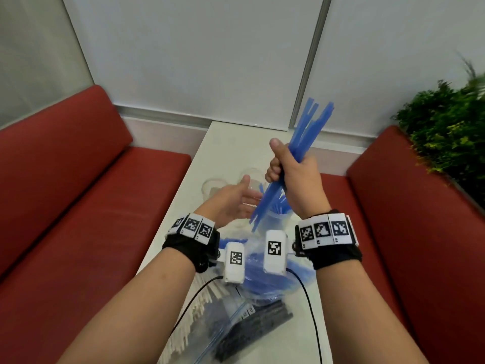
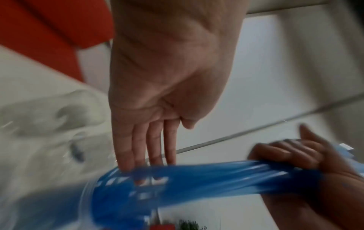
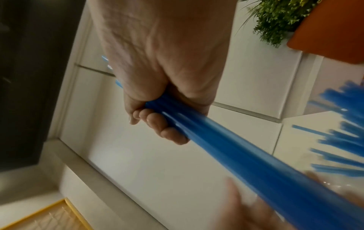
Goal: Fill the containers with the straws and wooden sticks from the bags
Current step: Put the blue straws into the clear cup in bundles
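My right hand (image 1: pixel 287 164) grips a bundle of blue straws (image 1: pixel 311 122) around its middle and holds it tilted above the white table (image 1: pixel 228 151). In the right wrist view the fingers (image 3: pixel 157 123) curl round the bundle (image 3: pixel 236 149). My left hand (image 1: pixel 236 202) is open, its straight fingers (image 2: pixel 151 149) touching the bundle's lower end (image 2: pixel 206 174). Below stands a clear cup (image 1: pixel 278 216) holding blue straws. Two empty clear cups (image 1: pixel 214 186) (image 1: pixel 253 176) stand behind the hands.
Near me lie zip bags: one of blue straws (image 1: pixel 257 277), one of wooden sticks (image 1: pixel 199 306), one of black straws (image 1: pixel 252 329). Red benches (image 1: pixel 91 206) flank the narrow table. A green plant (image 1: pixel 451 127) stands at the right.
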The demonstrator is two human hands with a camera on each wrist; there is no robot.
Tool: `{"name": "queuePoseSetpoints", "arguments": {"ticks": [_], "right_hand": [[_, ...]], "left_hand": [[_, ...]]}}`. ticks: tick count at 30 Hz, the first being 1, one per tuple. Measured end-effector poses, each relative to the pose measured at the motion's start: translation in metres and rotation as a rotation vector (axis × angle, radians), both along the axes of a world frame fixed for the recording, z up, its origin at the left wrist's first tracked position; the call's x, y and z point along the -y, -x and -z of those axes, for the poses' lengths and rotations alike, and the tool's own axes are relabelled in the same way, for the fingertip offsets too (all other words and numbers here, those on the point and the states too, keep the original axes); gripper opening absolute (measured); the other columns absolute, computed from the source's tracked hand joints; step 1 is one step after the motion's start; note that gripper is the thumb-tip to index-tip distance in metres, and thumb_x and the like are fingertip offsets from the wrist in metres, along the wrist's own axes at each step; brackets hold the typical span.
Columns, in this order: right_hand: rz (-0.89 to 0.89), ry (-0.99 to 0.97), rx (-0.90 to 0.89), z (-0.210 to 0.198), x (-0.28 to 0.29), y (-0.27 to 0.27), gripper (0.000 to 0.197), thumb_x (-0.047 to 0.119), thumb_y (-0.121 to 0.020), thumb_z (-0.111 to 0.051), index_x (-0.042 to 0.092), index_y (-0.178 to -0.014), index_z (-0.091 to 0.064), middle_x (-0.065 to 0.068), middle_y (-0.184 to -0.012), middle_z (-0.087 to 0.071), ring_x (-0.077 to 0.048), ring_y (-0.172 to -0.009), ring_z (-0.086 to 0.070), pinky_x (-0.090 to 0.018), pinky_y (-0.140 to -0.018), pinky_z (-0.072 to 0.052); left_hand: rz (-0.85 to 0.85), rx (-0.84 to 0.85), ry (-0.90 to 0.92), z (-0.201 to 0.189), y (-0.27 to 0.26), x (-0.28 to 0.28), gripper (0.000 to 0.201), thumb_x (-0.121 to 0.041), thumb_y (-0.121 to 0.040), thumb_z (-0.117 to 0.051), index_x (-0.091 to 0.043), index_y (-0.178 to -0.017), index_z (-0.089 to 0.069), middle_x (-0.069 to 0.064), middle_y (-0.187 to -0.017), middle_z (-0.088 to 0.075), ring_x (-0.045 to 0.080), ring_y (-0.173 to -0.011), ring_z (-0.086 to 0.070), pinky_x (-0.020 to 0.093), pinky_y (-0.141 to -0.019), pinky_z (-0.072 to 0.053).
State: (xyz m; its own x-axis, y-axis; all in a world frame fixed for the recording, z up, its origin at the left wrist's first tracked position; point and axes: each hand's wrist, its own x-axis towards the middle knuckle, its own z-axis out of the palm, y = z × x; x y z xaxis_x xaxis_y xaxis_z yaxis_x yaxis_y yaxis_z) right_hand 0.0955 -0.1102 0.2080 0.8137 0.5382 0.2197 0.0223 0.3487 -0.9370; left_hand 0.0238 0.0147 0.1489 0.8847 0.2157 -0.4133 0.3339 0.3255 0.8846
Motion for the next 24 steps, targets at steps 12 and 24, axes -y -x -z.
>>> {"name": "queuePoseSetpoints", "arguments": {"ticks": [12,24], "right_hand": [[0.086,0.104,0.074,0.017,0.01,0.021,0.036,0.028,-0.092,-0.073,0.02,-0.062,-0.054,-0.005,-0.056,-0.052,-0.019,-0.055,-0.05,-0.04,-0.065,-0.049],[-0.05,-0.038,0.074,-0.019,0.022,0.023,0.031,0.02,-0.089,-0.075,0.021,-0.068,-0.053,0.0,-0.057,-0.047,-0.018,-0.052,-0.045,-0.032,-0.061,-0.046]], "left_hand": [[0.059,-0.013,0.861,0.017,-0.002,0.033,0.033,-0.025,-0.101,-0.047,0.002,-0.095,-0.064,0.014,-0.087,-0.064,0.024,-0.069,-0.069,0.027,-0.059,-0.06],[0.031,-0.151,0.766,0.034,0.008,0.029,0.012,-0.018,-0.086,-0.061,-0.007,-0.088,-0.057,0.005,-0.057,-0.05,0.005,-0.03,-0.037,0.011,-0.024,-0.018]]}}
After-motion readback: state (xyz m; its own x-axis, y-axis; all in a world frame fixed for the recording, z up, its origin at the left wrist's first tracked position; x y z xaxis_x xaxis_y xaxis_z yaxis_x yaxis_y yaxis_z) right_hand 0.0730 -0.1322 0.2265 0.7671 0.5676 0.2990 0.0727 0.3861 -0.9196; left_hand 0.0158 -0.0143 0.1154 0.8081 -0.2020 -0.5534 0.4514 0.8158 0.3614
